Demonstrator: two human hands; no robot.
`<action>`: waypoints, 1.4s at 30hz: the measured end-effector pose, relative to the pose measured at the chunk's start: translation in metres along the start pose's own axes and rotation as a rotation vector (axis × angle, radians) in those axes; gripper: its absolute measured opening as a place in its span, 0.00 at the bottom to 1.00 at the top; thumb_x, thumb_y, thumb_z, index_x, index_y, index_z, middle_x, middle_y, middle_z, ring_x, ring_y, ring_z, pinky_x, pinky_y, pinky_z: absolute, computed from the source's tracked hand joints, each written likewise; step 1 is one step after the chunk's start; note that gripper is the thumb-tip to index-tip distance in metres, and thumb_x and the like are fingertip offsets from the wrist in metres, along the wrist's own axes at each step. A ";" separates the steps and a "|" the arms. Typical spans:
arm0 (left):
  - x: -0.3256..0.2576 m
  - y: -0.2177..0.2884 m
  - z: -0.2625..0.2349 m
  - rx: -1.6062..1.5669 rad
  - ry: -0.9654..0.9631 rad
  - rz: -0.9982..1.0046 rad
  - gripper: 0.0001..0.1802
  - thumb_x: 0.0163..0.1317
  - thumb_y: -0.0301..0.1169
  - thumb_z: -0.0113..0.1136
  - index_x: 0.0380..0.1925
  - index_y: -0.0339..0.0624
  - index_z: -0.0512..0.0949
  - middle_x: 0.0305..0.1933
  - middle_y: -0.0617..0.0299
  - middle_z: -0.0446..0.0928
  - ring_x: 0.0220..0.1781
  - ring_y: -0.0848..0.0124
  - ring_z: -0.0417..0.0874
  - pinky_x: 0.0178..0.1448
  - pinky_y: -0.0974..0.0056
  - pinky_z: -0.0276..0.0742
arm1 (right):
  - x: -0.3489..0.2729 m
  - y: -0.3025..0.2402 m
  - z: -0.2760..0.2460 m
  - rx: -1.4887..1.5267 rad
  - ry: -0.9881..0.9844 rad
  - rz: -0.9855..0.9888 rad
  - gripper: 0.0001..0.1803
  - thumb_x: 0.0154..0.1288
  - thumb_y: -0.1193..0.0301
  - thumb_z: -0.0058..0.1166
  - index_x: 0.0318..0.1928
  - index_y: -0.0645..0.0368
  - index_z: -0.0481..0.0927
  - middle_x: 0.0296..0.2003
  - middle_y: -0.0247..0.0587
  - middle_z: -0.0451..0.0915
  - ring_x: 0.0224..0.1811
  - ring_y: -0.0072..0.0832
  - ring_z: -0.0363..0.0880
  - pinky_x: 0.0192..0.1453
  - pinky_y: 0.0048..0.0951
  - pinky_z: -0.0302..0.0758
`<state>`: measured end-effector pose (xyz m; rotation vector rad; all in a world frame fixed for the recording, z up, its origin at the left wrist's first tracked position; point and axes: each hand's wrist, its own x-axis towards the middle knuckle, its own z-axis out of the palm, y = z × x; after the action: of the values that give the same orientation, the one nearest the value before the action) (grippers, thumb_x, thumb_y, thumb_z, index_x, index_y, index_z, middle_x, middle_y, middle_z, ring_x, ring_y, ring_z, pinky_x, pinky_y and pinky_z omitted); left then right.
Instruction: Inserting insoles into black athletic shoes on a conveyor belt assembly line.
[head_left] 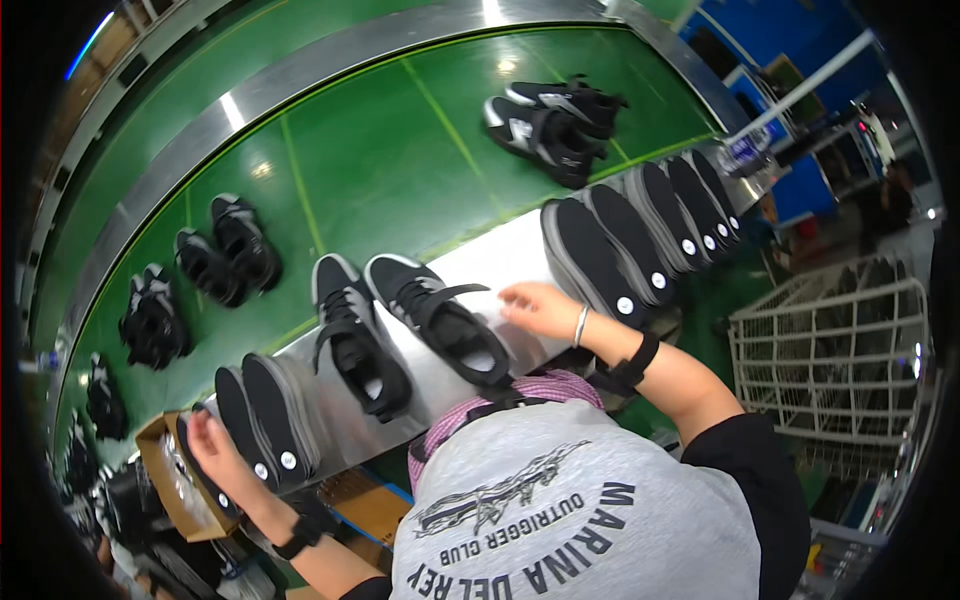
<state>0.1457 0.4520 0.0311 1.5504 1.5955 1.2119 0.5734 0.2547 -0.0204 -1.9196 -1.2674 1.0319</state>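
Observation:
In front of me a pair of black and grey sports shoes, the left shoe (352, 340) and the right shoe (440, 318), lies on a metal ledge with toes pointing away. The right shoe's strap (462, 291) sticks out sideways. Close to the strap's tip is my right hand (540, 309), fingers loosely apart, holding nothing that I can see. My left hand (218, 458) is at the far left, over a dark insole (186, 440) by a cardboard box; its fingers look stretched out. Stacked black insoles (268, 410) stand beside it.
More insole stacks (590, 255) line the ledge (500, 258) at right. Several shoe pairs, including one pair (555, 125), sit on the green conveyor surface (360, 150). An open cardboard box (165, 480) is at left; a white wire cart (825, 350) stands at right.

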 end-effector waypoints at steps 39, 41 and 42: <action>-0.121 0.076 0.243 -0.099 -0.714 0.178 0.14 0.50 0.30 0.57 0.35 0.31 0.73 0.29 0.53 0.76 0.31 0.68 0.75 0.40 0.65 0.70 | 0.016 -0.069 0.022 -0.603 -0.378 -0.040 0.16 0.41 0.66 0.50 0.31 0.64 0.79 0.31 0.54 0.76 0.33 0.44 0.77 0.37 0.38 0.74; -0.129 0.090 0.247 -0.066 -0.689 0.194 0.11 0.51 0.28 0.55 0.30 0.29 0.72 0.26 0.53 0.75 0.28 0.66 0.74 0.36 0.63 0.69 | 0.027 -0.041 0.059 -0.754 -0.199 -0.106 0.13 0.46 0.68 0.50 0.31 0.62 0.80 0.37 0.52 0.74 0.38 0.44 0.75 0.40 0.38 0.73; -0.125 0.083 0.248 -0.109 -0.765 0.129 0.11 0.52 0.28 0.54 0.29 0.28 0.71 0.26 0.51 0.74 0.29 0.65 0.73 0.36 0.62 0.69 | 0.024 -0.049 0.058 -0.769 -0.096 -0.078 0.12 0.47 0.69 0.50 0.32 0.61 0.80 0.37 0.50 0.74 0.40 0.42 0.75 0.41 0.38 0.72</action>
<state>0.4197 0.3713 -0.0160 1.7671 0.9241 0.6155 0.5069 0.2986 -0.0170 -2.3478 -1.9780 0.6385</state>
